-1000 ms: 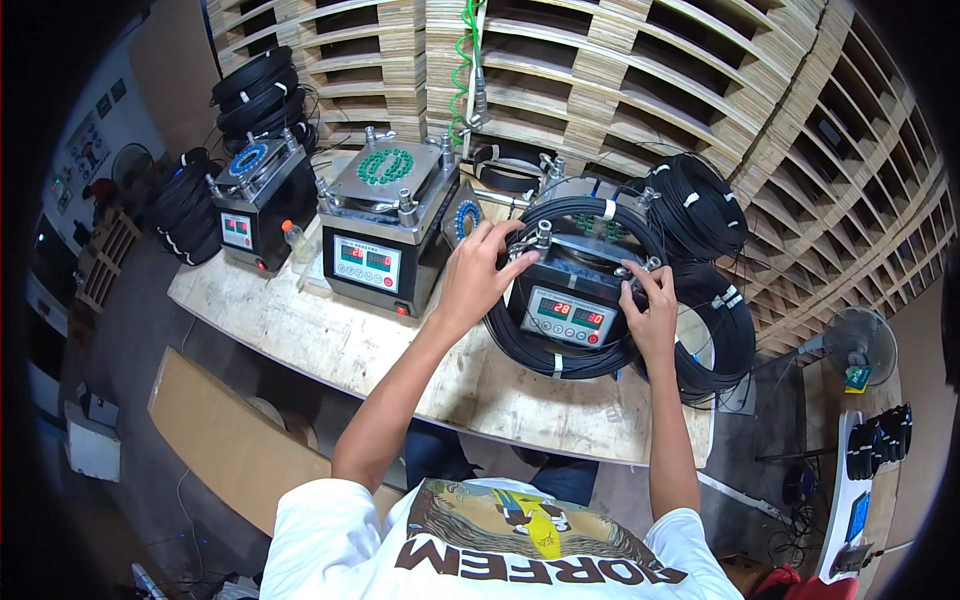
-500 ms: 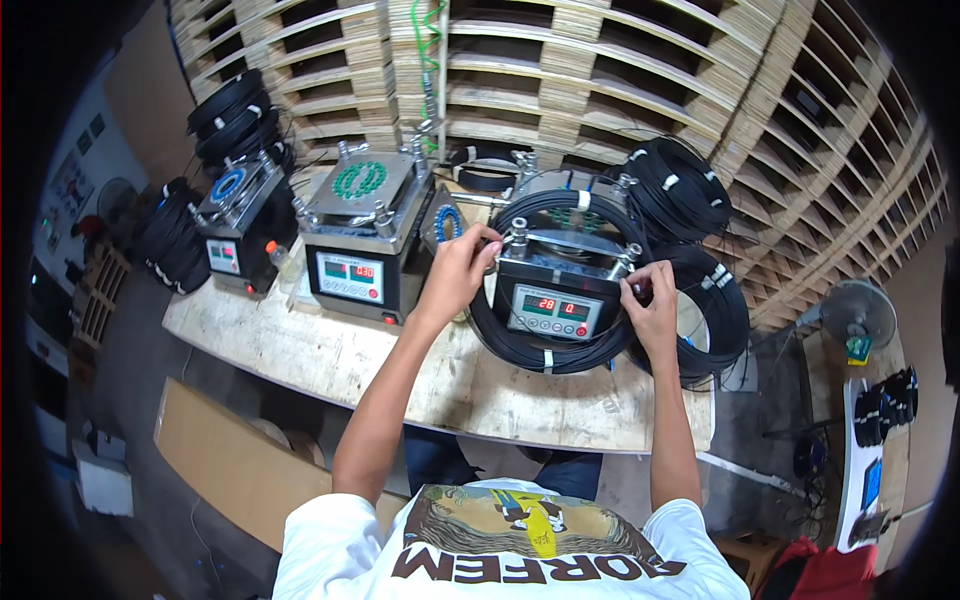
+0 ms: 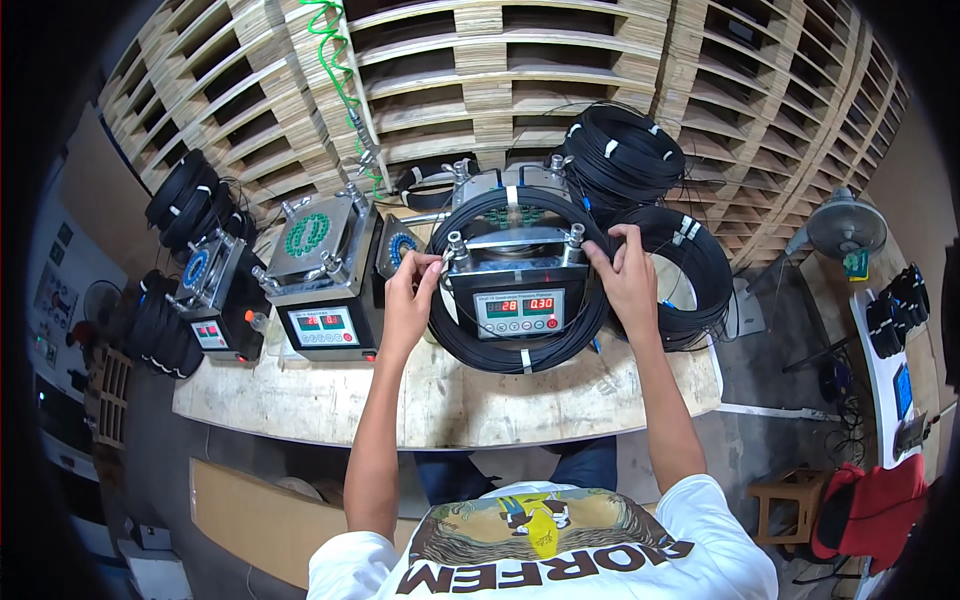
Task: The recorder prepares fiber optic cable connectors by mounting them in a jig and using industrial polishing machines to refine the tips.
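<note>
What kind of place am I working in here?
Probably a small factory or workshop for coiling black cable. Stacked wooden pallets fill the back, three machines with digital displays stand on a wooden bench, and both hands, left hand and right hand, grip a cable coil.

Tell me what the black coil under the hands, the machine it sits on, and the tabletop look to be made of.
Black coil: likely plastic-jacketed cable, smooth matte loops bound with white ties. Machine: seemingly metal, with bare silvery posts and plate above a dark front panel. Tabletop: apparently plywood or board, pale, unfinished and scuffed. The left hand and right hand rest on the coil's edges.
</note>
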`<state>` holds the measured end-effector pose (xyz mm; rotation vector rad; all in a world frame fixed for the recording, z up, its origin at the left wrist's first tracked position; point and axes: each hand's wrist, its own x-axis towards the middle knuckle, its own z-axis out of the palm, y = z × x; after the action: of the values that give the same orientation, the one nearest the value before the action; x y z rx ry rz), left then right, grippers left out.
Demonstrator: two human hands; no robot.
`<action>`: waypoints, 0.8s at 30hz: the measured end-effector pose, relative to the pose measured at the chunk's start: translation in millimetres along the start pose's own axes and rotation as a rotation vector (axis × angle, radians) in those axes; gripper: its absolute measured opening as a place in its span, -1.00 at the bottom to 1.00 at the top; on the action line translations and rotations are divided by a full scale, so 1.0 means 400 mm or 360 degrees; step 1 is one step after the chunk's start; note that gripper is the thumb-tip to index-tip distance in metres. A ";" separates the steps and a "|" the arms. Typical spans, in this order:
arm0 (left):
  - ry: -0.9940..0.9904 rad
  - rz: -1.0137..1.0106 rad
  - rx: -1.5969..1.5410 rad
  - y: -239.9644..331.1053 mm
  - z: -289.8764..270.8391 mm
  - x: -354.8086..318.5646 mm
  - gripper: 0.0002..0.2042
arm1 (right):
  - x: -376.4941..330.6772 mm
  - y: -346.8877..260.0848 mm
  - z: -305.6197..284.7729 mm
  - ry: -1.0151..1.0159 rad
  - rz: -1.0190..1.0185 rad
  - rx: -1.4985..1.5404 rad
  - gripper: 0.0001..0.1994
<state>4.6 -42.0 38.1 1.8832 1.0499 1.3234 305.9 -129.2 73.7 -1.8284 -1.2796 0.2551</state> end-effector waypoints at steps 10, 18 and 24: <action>-0.0049 -0.0028 -0.0141 -0.012 0.008 0.006 -0.83 | -0.004 0.032 0.006 -0.0051 -0.0220 0.0108 -0.80; -0.0002 -0.0156 -0.0248 -0.022 0.017 0.009 -0.79 | 0.005 0.070 0.039 0.0041 -0.0447 0.0452 -0.79; 0.0016 -0.0087 -0.0283 -0.044 0.021 0.000 -0.80 | -0.001 0.088 0.054 0.0001 -0.0442 0.0480 -0.80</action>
<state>7.9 -33.2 20.9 1.7069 0.9487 1.3494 316.1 -121.4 34.5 -1.3804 -1.3942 0.2774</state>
